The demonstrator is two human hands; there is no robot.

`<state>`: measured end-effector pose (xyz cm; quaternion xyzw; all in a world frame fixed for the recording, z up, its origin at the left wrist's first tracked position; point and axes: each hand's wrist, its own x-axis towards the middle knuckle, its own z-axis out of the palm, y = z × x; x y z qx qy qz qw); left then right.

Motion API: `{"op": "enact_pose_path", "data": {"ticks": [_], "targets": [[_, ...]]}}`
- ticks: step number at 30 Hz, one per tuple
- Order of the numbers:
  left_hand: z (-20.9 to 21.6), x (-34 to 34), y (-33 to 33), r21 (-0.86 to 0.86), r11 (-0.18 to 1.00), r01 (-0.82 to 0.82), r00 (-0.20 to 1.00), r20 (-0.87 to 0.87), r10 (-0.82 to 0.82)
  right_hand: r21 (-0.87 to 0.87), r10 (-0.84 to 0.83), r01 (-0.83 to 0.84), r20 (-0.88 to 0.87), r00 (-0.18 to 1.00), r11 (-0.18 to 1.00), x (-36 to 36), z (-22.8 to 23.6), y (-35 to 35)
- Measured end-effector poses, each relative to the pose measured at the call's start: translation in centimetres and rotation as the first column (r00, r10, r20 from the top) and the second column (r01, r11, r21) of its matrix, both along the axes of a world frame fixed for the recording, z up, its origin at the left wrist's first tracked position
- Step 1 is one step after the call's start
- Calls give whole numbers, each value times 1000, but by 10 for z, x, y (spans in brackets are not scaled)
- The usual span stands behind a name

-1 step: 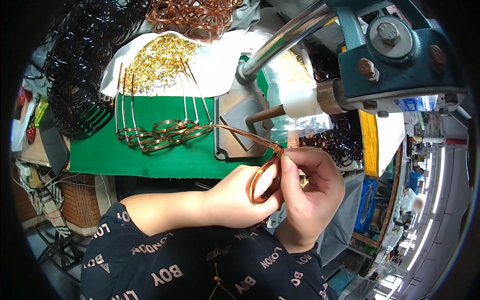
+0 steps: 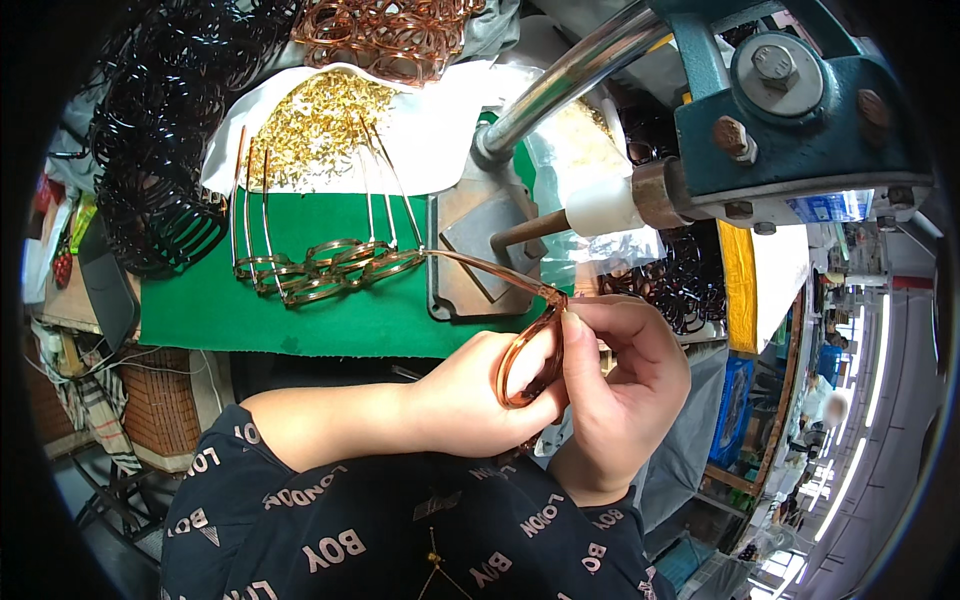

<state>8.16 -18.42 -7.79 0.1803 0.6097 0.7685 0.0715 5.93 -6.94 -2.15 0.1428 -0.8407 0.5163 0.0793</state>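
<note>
From my station I see a plaid cloth (image 2: pixel 108 428) beside brown wicker (image 2: pixel 160 405) at left, a blue crate (image 2: pixel 733 405) and ceiling lights (image 2: pixel 878 360) at right.

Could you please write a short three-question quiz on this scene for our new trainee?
1. True or false: the left hand and the right hand are both on the same brown glasses frame.

2. Fill in the blank: the heap of small gold pieces lies on a sheet or bag coloured ____.

3. Multiple choice: in the picture, what is just to the right of the cluster of frames on the green cloth?
a) a glass bottle
b) a metal base plate
c) a keyboard

Key: 1. True; 2. white; 3. b
</note>
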Motion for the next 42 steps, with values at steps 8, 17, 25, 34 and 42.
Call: {"op": "enact_pose_path", "data": {"ticks": [8, 17, 25, 34, 42], "targets": [[0, 2, 4, 66, 995, -72, 997, 11, 71, -41, -6, 7, 15, 1000, 999, 2, -2, -1], [4, 3, -2, -21, 999, 27, 993, 117, -24, -51, -1, 2, 19, 1000, 999, 1, -1, 0], [1, 4, 4, 65, 997, -34, 994, 104, 27, -93, 10, -4, 64, 998, 996, 1, 1, 0], [5, 4, 1, -55, 998, -44, 992, 116, 50, -129, 14, 17, 240, 971, 991, -1, 6, 1], [5, 1, -1, -211, 977, -42, 997, 56, 55, -18, 139, -142, 351, 926, 990, -19, 19, 13]]}}
